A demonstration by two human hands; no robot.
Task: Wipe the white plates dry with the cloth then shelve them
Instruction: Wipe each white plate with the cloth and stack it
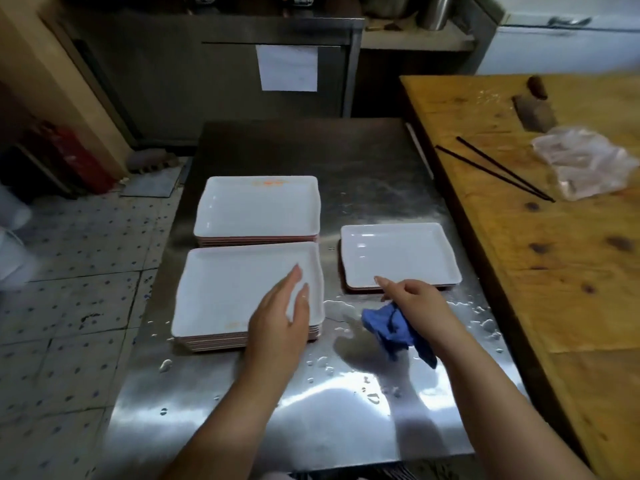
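Observation:
Three groups of white rectangular plates sit on a wet steel table (346,410). A near left stack (225,292) holds several plates, and a far left stack (258,206) stands right behind it. A low stack (398,252) lies to the right. My left hand (280,317) hovers flat over the near left stack's right edge, fingers apart, holding nothing. My right hand (415,299) grips a crumpled blue cloth (394,329) just in front of the right stack, with the index finger touching that stack's near rim.
Water drops and puddles cover the table around the plates. A wooden bench (536,254) borders the right side, carrying black chopsticks (495,168), a clear plastic bag (585,161) and a cleaver (533,109). A steel cabinet (214,77) stands behind. Tiled floor lies to the left.

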